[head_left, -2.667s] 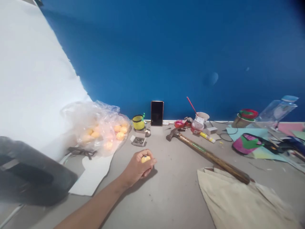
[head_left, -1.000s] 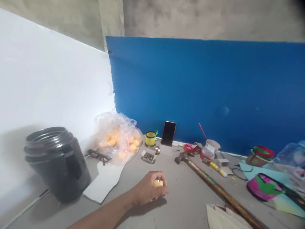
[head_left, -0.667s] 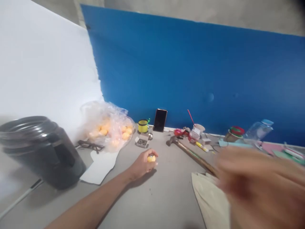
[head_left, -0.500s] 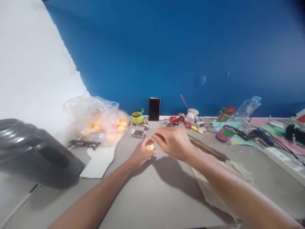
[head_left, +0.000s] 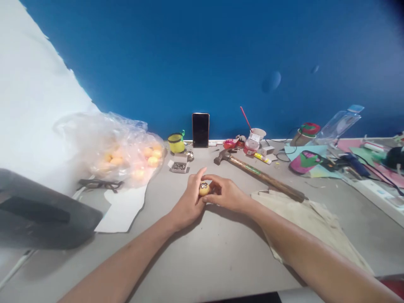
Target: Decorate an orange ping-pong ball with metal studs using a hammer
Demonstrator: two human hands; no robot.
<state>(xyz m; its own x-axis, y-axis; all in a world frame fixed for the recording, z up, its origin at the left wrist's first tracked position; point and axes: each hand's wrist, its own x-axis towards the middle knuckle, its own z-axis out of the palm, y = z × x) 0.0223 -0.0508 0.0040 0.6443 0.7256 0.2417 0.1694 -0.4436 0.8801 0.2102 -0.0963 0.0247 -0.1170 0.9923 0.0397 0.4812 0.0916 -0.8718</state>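
Observation:
A small orange ping-pong ball (head_left: 203,189) with shiny dark and silver spots on its face is held between both hands above the grey table. My left hand (head_left: 188,200) wraps its left side, one finger raised upward. From the right, the curled fingers and thumb of my right hand (head_left: 225,192) close on the ball's edge. Just beyond the hands is an opened small white box (head_left: 179,165) full of tiny shiny metal pieces. A silver-studded ball (head_left: 190,155) sits beside it. To the right lies a hammer (head_left: 257,172) with a worn wooden handle.
A clear plastic bag (head_left: 126,151) of orange balls, glasses (head_left: 100,184) and a dark cylinder (head_left: 47,210) occupy the left. A phone (head_left: 200,130) leans on the blue wall. Rightward are a beige cloth (head_left: 303,227), a yellow tube (head_left: 262,158), a clear bottle (head_left: 341,122) and a power strip (head_left: 375,198).
My right hand has lowered onto the ball from above it, and the left has turned it so more shiny spots show. The view has shifted, uncovering the hammer head.

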